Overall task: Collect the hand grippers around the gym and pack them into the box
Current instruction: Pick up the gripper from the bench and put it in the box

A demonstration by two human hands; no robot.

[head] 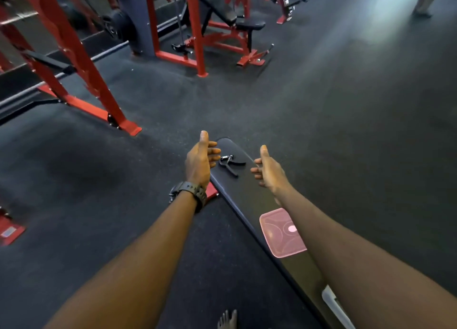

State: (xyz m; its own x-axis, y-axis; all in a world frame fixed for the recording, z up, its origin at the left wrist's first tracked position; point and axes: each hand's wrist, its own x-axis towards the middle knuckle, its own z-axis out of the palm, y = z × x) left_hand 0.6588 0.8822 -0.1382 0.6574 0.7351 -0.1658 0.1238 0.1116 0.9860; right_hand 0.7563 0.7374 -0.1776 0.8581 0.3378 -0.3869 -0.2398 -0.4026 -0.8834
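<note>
A black hand gripper (230, 164) with a metal spring lies on the far end of a black padded bench (247, 195). My left hand (200, 161) hovers just left of it, fingers apart and thumb up, holding nothing. My right hand (268, 170) is to the right of the gripper, also open and empty. Nearer to me on the bench lies a pink translucent lid (282, 232), partly covered by my right forearm. A white object (333, 304), maybe the box, shows at the bench's near end, mostly hidden.
Red steel racks (81, 64) with a barbell stand at the left. A red incline bench (230, 32) stands at the back centre. Dark rubber floor (346, 118) stretches to the right. A bare foot (227, 320) shows at the bottom edge. A person's legs (425, 0) appear far right.
</note>
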